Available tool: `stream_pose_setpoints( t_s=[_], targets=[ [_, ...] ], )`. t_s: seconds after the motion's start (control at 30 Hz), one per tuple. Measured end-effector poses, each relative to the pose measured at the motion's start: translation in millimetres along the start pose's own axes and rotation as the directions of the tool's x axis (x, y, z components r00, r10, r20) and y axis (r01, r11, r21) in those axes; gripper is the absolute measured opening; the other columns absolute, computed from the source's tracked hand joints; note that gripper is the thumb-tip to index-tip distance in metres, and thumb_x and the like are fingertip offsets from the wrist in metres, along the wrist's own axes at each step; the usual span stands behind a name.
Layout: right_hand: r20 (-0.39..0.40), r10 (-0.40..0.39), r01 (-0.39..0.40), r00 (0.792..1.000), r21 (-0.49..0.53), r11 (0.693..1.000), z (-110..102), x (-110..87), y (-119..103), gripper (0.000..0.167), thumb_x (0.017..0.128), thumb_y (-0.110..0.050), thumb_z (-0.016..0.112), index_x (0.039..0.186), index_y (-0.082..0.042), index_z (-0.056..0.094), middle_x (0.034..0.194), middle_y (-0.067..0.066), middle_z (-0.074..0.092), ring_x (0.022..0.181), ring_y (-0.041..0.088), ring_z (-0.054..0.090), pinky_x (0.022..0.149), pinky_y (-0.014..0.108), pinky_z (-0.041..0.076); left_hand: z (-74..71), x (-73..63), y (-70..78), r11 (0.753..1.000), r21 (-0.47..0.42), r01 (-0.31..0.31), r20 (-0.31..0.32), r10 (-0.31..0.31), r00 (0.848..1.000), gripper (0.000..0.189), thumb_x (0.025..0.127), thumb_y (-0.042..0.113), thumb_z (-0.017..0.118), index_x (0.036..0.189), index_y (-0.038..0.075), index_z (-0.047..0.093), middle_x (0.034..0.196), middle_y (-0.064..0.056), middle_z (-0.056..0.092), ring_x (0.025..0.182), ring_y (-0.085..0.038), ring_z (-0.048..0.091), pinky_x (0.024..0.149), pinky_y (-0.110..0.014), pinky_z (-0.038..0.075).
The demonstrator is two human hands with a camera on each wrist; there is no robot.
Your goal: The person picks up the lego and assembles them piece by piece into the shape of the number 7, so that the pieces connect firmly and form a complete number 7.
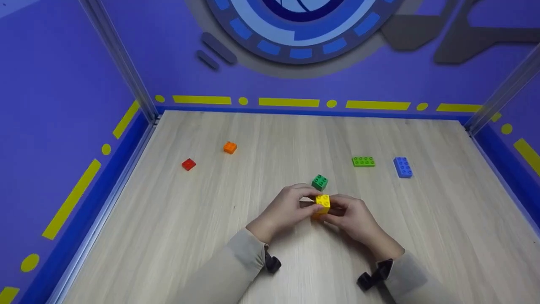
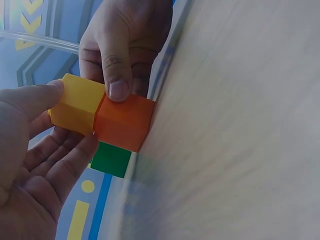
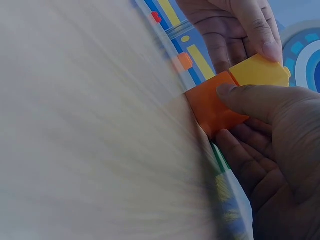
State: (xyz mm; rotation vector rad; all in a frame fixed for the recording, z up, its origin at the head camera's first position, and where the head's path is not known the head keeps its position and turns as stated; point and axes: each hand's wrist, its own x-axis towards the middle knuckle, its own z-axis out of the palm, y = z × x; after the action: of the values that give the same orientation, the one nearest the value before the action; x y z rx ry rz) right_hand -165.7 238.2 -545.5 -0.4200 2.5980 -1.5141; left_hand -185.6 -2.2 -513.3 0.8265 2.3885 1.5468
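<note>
So the two bricks in play are just right of and below centre in the head view, a yellow brick [image 1: 323, 202] stacked on a big orange brick [image 3: 212, 102]. Their faces meet along a thin seam, though I can't tell if they're pressed all the way together.

The left hand [image 1: 291, 204] is partly closed and pinches the yellow one between thumb and fingers. The right hand [image 1: 354, 215] is about as closed, thumb on one side of the orange one and fingertips on the other.

All of this sits inside a walled booth, purple-blue back wall [image 1: 168, 76] across the top of the frame and left wall [image 1: 42, 105] down that side. What's in it: a pale wood tabletop [image 1: 147, 253] with loose bricks on it. The green brick [image 1: 319, 182] is just above the hands, right by the left fingertips; can't tell if they touch. Over on the right, the lime brick [image 1: 363, 161] and blue brick [image 1: 403, 167] are near each other but apart. Left of centre you've got the small orange brick [image 1: 230, 147], with the red brick [image 1: 188, 164] lower and further left.
</note>
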Motion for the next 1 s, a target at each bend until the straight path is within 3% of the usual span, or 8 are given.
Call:
stream_pose_setpoints(
  t_s=[0.23,0.63,0.87,1.0],
  targets=[
    [0.000,-0.007,0.007,1.000,-0.005,1.000,0.0,0.5,-0.3,0.038,0.096,-0.013,0.092,0.133,-0.012,0.082,0.132,0.009,0.082,0.122,0.027,0.081,0.101,0.028,0.066,-1.0,1.6,-2.1,0.999,-0.045,0.015,0.009,-0.014,1.000,0.030,0.105,0.022,0.084,0.132,0.009,0.082,0.139,-0.006,0.076,0.128,-0.017,0.074,0.108,-0.029,0.064],
    [-0.060,-0.024,0.024,0.998,0.002,1.000,-2.1,-3.0,-3.2,0.032,0.098,-0.019,0.090,0.129,-0.010,0.084,0.130,0.009,0.083,0.122,0.027,0.079,0.103,0.028,0.065,-0.6,1.6,-1.4,1.000,-0.024,0.018,0.021,-0.017,1.000,0.031,0.106,0.025,0.083,0.134,0.011,0.082,0.137,-0.004,0.077,0.130,-0.018,0.074,0.111,-0.027,0.061],
    [-0.033,-0.013,0.012,0.999,-0.046,0.999,-3.1,-2.1,-6.7,0.034,0.100,-0.022,0.089,0.130,-0.009,0.083,0.131,0.009,0.082,0.123,0.028,0.078,0.105,0.032,0.066,-0.4,0.0,-6.0,0.997,-0.075,0.019,0.017,-0.018,1.000,0.037,0.106,0.024,0.082,0.139,0.009,0.079,0.142,-0.006,0.074,0.132,-0.018,0.072,0.107,-0.024,0.063],
    [-0.023,0.019,-0.020,1.000,-0.054,0.998,-3.2,-1.0,-7.5,0.035,0.100,-0.023,0.089,0.132,-0.009,0.082,0.131,0.010,0.081,0.124,0.028,0.078,0.106,0.035,0.066,-7.3,3.4,-8.3,0.999,-0.026,0.030,-0.005,-0.030,1.000,0.036,0.111,0.035,0.076,0.138,0.012,0.080,0.138,-0.001,0.076,0.125,-0.013,0.072,0.105,-0.024,0.062]
  ],
)
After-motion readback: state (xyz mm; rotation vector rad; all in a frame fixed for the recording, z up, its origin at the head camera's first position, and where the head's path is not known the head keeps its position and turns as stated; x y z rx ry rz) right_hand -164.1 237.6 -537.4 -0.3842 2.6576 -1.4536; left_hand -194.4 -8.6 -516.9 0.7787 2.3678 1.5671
